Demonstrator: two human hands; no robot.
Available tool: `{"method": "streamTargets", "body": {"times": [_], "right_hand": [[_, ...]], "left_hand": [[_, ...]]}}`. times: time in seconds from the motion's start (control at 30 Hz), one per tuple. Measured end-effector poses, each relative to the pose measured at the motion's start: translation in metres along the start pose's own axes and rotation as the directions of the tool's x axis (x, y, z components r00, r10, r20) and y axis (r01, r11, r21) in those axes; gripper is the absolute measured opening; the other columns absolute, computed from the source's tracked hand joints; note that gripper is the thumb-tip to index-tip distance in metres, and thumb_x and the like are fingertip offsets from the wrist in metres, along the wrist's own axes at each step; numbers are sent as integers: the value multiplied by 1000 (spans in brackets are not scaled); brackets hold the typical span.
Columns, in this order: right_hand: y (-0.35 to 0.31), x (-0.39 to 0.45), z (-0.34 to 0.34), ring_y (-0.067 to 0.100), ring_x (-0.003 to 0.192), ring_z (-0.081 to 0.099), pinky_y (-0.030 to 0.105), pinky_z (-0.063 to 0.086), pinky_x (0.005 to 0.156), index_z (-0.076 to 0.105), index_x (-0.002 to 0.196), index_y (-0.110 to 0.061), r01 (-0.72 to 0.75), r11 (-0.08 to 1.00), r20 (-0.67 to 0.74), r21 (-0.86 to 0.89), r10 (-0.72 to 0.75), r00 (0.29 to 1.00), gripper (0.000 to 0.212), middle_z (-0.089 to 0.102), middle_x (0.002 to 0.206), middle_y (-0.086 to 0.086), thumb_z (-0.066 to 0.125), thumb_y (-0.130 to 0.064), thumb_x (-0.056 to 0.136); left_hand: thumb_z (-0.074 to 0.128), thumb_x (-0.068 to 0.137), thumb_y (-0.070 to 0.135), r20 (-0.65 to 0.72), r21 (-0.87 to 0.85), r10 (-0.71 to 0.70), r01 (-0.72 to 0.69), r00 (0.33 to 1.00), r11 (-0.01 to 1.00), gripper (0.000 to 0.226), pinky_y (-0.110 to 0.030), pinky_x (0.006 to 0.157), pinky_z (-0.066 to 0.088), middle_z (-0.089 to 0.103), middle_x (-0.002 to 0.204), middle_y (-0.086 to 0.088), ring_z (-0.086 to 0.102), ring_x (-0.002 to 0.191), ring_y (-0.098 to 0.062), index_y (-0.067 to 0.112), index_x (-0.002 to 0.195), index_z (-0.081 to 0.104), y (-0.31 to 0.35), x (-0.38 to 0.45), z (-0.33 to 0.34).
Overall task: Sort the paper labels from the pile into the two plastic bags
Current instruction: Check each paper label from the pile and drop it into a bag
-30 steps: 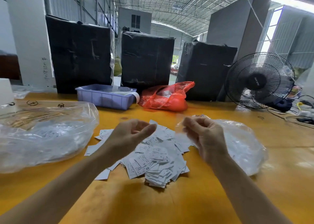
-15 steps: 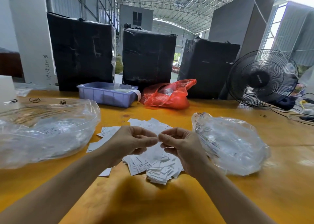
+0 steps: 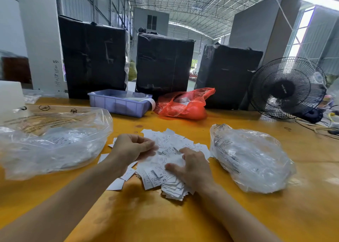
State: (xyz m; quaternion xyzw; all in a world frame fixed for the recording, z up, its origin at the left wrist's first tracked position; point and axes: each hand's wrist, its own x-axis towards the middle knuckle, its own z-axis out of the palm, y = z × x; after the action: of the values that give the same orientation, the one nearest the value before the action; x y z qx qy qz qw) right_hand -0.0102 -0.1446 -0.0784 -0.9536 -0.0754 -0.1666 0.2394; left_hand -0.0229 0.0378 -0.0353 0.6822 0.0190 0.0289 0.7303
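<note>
Both hands down on the label pile

Left hand point(image 3: 134, 147) curls, contents unclear; right hand point(image 3: 192, 165) spreads flat on the labels point(image 3: 170, 150). Stuck-together slips could land in the wrong bag point(image 3: 251, 159).

Your left hand point(image 3: 133, 148) covers whatever its curled fingers hold; your right hand point(image 3: 192, 165) hides part of the pile point(image 3: 165, 161). The left bag point(image 3: 51, 141) runs off frame.
</note>
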Motion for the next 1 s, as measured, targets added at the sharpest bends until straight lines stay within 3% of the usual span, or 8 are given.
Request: {"method": "streamTargets", "body": {"times": [0.1,0.2,0.3,0.4,0.53,0.67,0.77,1.0], "right_hand": [[3,3,0,22,107,53,38,46,92,54,123,-17,-55,983,12,172,54,998,56,62,106,0,76,-36,75],[7,5,-2,21,106,53,38,46,93,53,124,-14,-101,950,21,294,100,995,56,57,101,-3,79,-21,74],[10,5,-3,13,92,55,24,47,80,57,121,-14,-99,938,-13,333,110,994,50,55,90,-8,77,-14,75],[16,5,-7,2,71,54,13,42,63,67,102,-15,-85,928,-78,363,121,990,31,57,76,-12,78,-12,73],[19,3,-15,13,70,66,29,55,65,71,67,-18,-72,856,-134,513,162,978,14,69,69,-5,77,-7,74],[13,0,-33,11,56,64,16,48,49,70,70,-12,27,653,-199,757,191,961,9,69,66,4,75,-11,77],[3,-6,-44,12,45,59,16,42,40,66,75,-7,85,502,-172,861,130,977,6,68,59,4,72,-6,77],[-20,-16,-42,19,59,69,22,54,53,64,80,-6,159,583,-155,797,-58,986,10,71,72,10,70,1,79]], "left_hand": [[69,79,-2,10,15,-7,7,1000,1000,6,-28,68,58,74,76,-14,71,64,-18,-3,84,66,-1,0,0],[69,78,-4,25,34,8,-8,1000,999,4,-21,55,57,73,75,-14,70,58,-15,-3,82,67,-1,-3,1],[71,77,-4,33,46,6,-8,999,999,6,-17,47,51,73,75,-17,68,54,-13,-3,81,67,-1,-5,2],[74,76,1,51,122,7,-13,999,992,8,-18,50,53,73,72,-13,67,55,-12,1,81,68,-3,-7,3],[74,77,4,81,164,29,-42,996,985,4,-14,46,48,73,68,-9,65,52,-8,4,76,70,-3,-9,6],[74,77,4,120,193,31,-53,992,980,6,-15,51,51,73,68,-9,65,53,-8,7,72,71,-3,-11,8],[75,76,2,150,220,19,-52,989,974,7,-15,51,52,73,69,-9,66,54,-9,7,72,72,-2,-12,8],[79,71,3,180,238,-2,-42,984,970,8,-16,52,52,73,69,-11,65,53,-10,5,75,73,-2,-13,11]]}}
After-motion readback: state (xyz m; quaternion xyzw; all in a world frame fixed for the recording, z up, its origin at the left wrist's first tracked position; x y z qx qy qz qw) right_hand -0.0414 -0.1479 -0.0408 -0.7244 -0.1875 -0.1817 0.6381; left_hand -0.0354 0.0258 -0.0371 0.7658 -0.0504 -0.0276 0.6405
